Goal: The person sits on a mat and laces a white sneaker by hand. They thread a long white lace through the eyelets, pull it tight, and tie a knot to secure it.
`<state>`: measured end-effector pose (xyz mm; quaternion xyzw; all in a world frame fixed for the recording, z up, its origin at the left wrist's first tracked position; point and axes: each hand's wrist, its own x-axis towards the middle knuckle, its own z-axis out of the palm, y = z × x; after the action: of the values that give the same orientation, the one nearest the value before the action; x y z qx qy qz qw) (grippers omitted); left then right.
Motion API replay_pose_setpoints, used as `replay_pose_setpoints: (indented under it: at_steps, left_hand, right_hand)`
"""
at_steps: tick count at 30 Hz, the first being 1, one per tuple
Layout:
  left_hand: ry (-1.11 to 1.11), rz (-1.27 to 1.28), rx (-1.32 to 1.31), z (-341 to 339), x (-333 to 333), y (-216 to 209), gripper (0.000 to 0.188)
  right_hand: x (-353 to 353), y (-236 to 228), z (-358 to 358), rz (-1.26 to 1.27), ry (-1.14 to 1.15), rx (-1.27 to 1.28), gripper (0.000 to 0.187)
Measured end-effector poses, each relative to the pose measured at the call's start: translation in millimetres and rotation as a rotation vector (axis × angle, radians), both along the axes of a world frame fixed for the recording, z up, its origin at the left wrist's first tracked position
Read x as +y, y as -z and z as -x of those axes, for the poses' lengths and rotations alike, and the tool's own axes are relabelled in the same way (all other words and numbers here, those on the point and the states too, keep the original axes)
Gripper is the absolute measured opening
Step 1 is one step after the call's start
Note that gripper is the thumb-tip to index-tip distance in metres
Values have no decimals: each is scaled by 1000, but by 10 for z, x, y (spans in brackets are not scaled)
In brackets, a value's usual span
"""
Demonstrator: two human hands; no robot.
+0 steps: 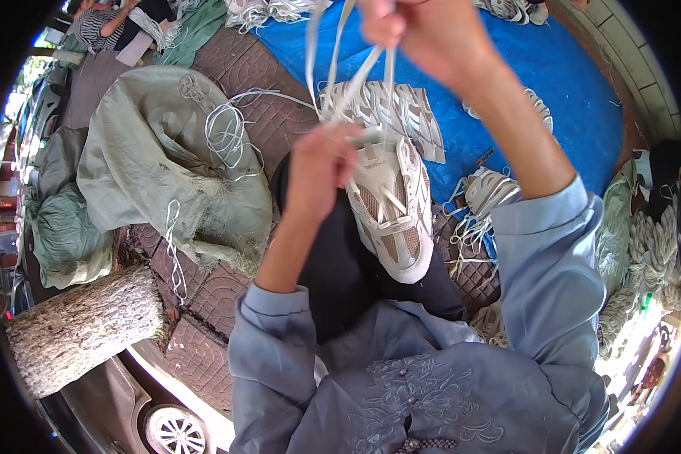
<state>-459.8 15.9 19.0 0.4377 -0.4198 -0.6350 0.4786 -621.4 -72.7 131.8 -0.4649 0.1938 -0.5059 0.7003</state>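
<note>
A white and beige sneaker (392, 216) rests on my lap, toe toward me. My left hand (319, 172) grips its tongue end at the collar. My right hand (424, 30) is raised above it, closed on the white laces (346, 68), which stretch taut from the shoe's eyelets up to the fist. My blue sleeves frame the shoe on both sides.
A grey-green sack (166, 163) with loose white laces (227, 136) lies to my left. More sneakers (488, 193) lie on a blue tarp (552, 68) ahead and right. A tree trunk (83, 329) and a car wheel (175, 431) are at lower left. Another person (106, 23) sits far left.
</note>
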Motion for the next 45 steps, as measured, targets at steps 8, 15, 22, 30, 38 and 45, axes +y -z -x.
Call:
replay_pose_setpoints:
  at_steps: [8, 15, 22, 30, 38, 45]
  left_hand:
    - [-401, -90, 240, -2381, -195, 402, 13]
    - [-898, -359, 436, -5486, 603, -12, 16]
    - [-1144, -479, -962, -6655, 1758, -747, 13]
    - [-741, -314, -544, -4225, 706, -438, 32]
    - [-5, -74, -386, -772, 645, 279, 17]
    - [19, 185, -735, -133, 813, 485, 12]
  right_hand:
    - [-291, 48, 1440, 140, 506, 134, 12]
    - [-102, 672, 3655, -148, 676, -140, 37]
    - [1245, 262, 5785, -465, 1458, 874, 40]
    - [1072, 380, 4715, -158, 856, 1302, 28]
    - [1243, 1304, 975, -94, 59, 779, 22]
    - [1368, 1448, 18, 137, -168, 1029, 28]
